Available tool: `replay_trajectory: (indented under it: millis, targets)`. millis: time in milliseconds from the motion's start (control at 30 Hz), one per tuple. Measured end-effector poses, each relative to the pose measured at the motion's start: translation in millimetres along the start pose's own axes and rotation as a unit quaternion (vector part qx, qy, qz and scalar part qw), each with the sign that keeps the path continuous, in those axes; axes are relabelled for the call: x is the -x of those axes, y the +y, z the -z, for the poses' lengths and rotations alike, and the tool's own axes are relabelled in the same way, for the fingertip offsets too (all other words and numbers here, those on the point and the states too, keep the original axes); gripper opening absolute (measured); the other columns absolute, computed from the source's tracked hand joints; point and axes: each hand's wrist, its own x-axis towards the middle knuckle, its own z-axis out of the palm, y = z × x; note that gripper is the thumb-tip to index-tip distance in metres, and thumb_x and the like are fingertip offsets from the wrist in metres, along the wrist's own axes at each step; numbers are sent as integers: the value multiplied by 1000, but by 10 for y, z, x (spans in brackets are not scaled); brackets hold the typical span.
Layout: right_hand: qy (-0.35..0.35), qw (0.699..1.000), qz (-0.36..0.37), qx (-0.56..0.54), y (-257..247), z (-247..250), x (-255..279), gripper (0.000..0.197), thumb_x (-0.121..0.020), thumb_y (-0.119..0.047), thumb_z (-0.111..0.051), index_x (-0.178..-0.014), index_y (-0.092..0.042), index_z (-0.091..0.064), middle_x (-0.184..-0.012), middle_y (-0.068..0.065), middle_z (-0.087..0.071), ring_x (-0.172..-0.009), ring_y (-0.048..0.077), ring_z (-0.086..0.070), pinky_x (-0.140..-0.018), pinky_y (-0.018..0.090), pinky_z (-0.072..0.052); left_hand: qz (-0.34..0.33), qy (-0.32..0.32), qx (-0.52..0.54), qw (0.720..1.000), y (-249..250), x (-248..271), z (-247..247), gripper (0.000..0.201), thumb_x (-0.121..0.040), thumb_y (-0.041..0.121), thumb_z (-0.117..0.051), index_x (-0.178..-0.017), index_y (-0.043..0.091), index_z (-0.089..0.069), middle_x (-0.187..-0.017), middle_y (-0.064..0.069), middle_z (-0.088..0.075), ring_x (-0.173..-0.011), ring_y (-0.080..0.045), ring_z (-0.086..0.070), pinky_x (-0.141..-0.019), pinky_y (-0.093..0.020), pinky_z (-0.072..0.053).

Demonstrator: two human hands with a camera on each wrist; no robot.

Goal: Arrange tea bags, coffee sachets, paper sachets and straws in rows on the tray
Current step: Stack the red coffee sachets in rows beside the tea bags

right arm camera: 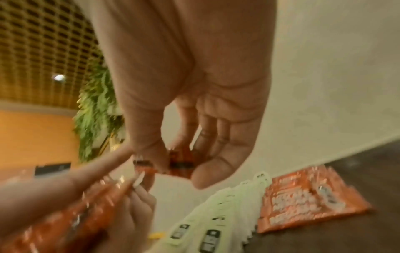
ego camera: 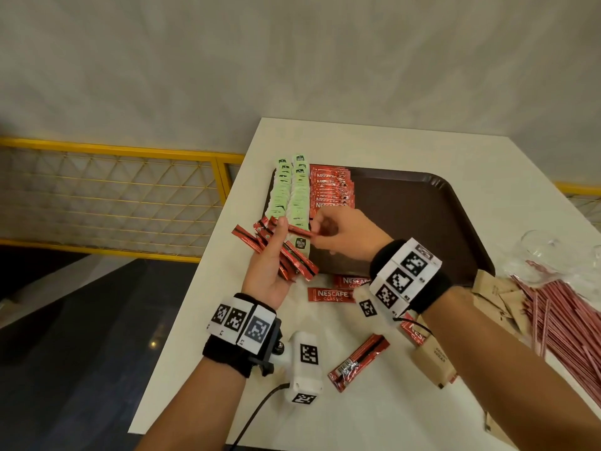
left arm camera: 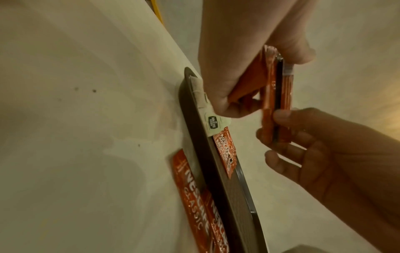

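My left hand [ego camera: 274,252] holds a fanned bunch of red coffee sachets [ego camera: 292,258] over the near left corner of the brown tray [ego camera: 422,222], thumb on top. My right hand [ego camera: 317,231] pinches the end of one sachet [left arm camera: 276,102] of that bunch between thumb and fingertips [right arm camera: 164,164]. On the tray's left side lie two rows of green tea bags [ego camera: 289,193] and one row of coffee sachets [ego camera: 331,190]. The right wrist view is blurred but shows the tea bags [right arm camera: 216,214] and the coffee row [right arm camera: 303,196] below the hand.
Loose coffee sachets [ego camera: 328,294] [ego camera: 357,362] lie on the white table in front of the tray. Brown paper sachets [ego camera: 494,294] and a heap of red straws [ego camera: 559,323] sit at the right, with a clear glass [ego camera: 546,252] behind. The table's left edge [ego camera: 195,271] is close.
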Motion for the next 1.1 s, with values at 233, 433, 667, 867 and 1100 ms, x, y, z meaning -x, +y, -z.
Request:
replay_trajectory:
  millis: [233,433,667,867,1100]
  targets:
    - [48,978,145,145,71,-66,8,8,-84,-2,-60,-81,-10,-60,-88,4,-59,-79,13,-51,-73,20,-41,0,50,56,997,14,-53,-9,4,-90,12,-58,-88,15,-60,-74,0,-60,-47,-5,-52,-45,-18,-45]
    - [116,958,181,189,151,-149,-17,22,-83,2,-56,-104,-5,-57,-95,6,-58,-85,15,-45,-72,24,-36,-3,21,69,997,-11,-43,-20,36,-76,31,-66,-108,15,-63,-72,1,-56,-49,-4,-48,-45,-18,-45]
    - [132,925,253,250,212,-242,-8,19,-69,2,-71,-84,-9,-67,-87,8,-60,-88,27,-54,-76,23,-34,24,57,77,995,-32,-77,28,36,-87,14,-63,-122,7,-57,-63,0,-58,-43,-3,-48,-41,-17,-43]
    - [61,981,-39,-180,189,-58,68,14,-85,-14,-66,-96,-17,-58,-84,-2,-58,-73,9,-59,-66,18,-54,22,46,93,994,-1,-71,38,29,-90,18,-59,-118,9,-60,-67,2,-59,-45,-2,-49,-42,-16,-44]
    - [67,923,-137,-353,376,199,57,9,-83,-2,-64,-92,-3,-65,-79,7,-64,-69,13,-63,-61,19,-55,31,61,58,996,-24,-67,38,20,-88,25,-62,-106,16,-64,-87,0,-68,-51,-4,-52,-46,-19,-48]
